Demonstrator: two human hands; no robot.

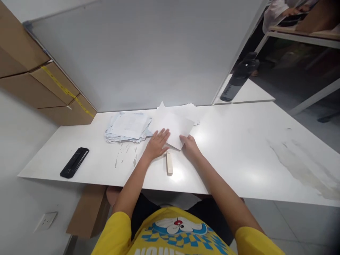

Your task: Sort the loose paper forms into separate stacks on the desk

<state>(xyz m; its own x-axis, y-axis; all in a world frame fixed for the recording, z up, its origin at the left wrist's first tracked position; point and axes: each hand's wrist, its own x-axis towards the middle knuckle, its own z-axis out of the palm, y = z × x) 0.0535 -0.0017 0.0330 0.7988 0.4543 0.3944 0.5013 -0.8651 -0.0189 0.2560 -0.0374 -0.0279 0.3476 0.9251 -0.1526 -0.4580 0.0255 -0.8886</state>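
Observation:
White sheets of paper [175, 127] lie in front of me, overlapping at an angle. My left hand [157, 144] rests flat on their left part, fingers stretched out. At the lower right corner, my right hand [189, 144] pinches the top paper between thumb and fingers; whether it is one sheet or more I cannot tell. Just below the papers, a slim beige tool [169, 163], possibly a small stapler, lies on the white table [233, 152]. To the left of my left hand is an uneven stack of printed papers [129, 127].
A black phone-like device [74, 163] lies on the left. Cardboard boxes [47, 85] stand at the left wall. A whiteboard panel [143, 53] rises along the back edge. A dark bottle [239, 78] stands beyond it at right. A person's hands [293, 11] show at upper right.

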